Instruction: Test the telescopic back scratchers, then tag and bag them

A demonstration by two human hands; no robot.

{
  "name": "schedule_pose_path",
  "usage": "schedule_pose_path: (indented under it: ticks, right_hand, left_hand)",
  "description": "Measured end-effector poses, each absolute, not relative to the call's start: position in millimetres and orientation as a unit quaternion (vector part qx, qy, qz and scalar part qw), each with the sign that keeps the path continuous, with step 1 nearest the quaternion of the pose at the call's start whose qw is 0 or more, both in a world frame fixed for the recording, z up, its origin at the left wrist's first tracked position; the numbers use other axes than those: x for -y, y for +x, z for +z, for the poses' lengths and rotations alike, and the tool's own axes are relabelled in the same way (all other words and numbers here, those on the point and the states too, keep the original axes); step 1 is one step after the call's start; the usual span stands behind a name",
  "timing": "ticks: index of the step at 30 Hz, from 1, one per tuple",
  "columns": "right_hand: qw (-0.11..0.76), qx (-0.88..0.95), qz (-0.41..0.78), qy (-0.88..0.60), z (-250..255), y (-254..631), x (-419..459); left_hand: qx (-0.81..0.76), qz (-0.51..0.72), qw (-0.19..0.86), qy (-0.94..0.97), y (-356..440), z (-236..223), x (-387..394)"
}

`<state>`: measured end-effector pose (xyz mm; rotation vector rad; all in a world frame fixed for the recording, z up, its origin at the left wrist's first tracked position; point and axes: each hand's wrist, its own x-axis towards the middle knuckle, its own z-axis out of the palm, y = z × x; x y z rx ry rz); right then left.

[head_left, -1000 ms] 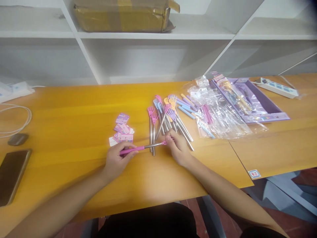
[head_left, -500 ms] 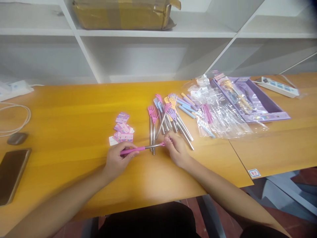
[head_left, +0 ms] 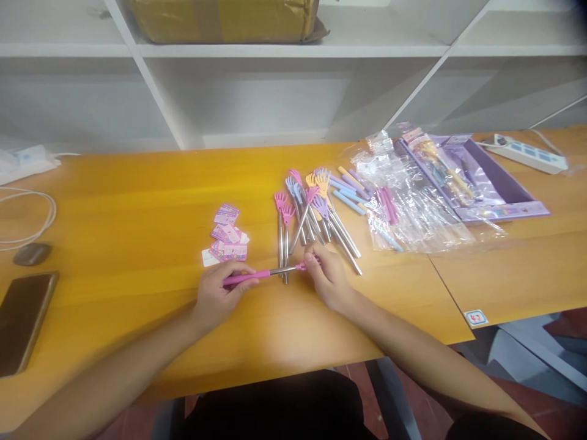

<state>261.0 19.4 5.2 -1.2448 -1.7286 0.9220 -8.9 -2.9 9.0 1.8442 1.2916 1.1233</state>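
Note:
A pink back scratcher (head_left: 262, 275) with a metal shaft spans the space between my hands, roughly level above the table. My left hand (head_left: 222, 289) is closed round its pink handle sleeve. At the other end, my right hand (head_left: 327, 276) grips the pink claw head, which its fingers mostly cover. Just beyond lie several loose back scratchers (head_left: 300, 214) with pink, blue, orange and purple heads and bare metal shafts. Coloured handle sleeves (head_left: 351, 192) lie to their right. Small printed cards (head_left: 228, 235) are heaped beyond my left hand.
Clear plastic bags (head_left: 413, 201) lie at the right against a purple display box (head_left: 499, 183) holding a packaged item. A power strip (head_left: 527, 154) is behind it. A phone (head_left: 25, 321) and a dark mouse (head_left: 32, 254) are at the far left. White shelves (head_left: 275, 104) stand behind the table.
The view has shifted slightly, so the shelves and carton sit a little higher in it. Both hands keep the same hold on the back scratcher.

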Motion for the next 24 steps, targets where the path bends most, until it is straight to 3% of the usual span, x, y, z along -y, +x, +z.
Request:
schedule_pose_path:
  ticks: [18, 24]
  right_hand:
    - [0.403, 0.683, 0.368, -0.486, 9.2, 260.7, -16.8]
    - [0.395, 0.684, 0.377, -0.484, 7.5, 260.3, -22.8]
  left_hand:
    - [-0.497, 0.406, 0.313, 0.7, -10.8, 5.2, 6.8]
    - [-0.505, 0.414, 0.358, 0.667, -12.3, 4.3, -0.8]
